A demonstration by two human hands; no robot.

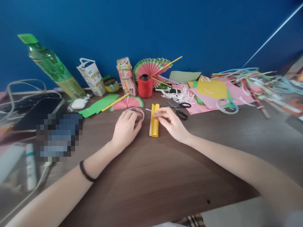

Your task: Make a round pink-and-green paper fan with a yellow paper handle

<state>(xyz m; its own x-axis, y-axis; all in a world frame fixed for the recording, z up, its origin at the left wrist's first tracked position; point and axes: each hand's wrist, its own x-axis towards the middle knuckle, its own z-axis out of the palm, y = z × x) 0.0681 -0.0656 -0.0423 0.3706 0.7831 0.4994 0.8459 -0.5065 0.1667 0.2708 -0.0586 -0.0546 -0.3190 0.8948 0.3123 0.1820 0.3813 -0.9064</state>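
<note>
My left hand rests on the table with its fingers curled round a roll of tape, whose rim shows past the fingers. My right hand pinches a thin white strip that points left toward the roll. Under the right fingertips lies a folded piece of yellow paper, pleated lengthwise and standing slightly open. Black-handled scissors lie just beyond the right hand. Behind the left hand is a small pink and green paper fan with a yellow stick.
Along the blue wall stand a green bottle, a white carton, a decorated carton and a red thread spool. Coloured paper and another tape roll lie right. Phones and a cable lie left.
</note>
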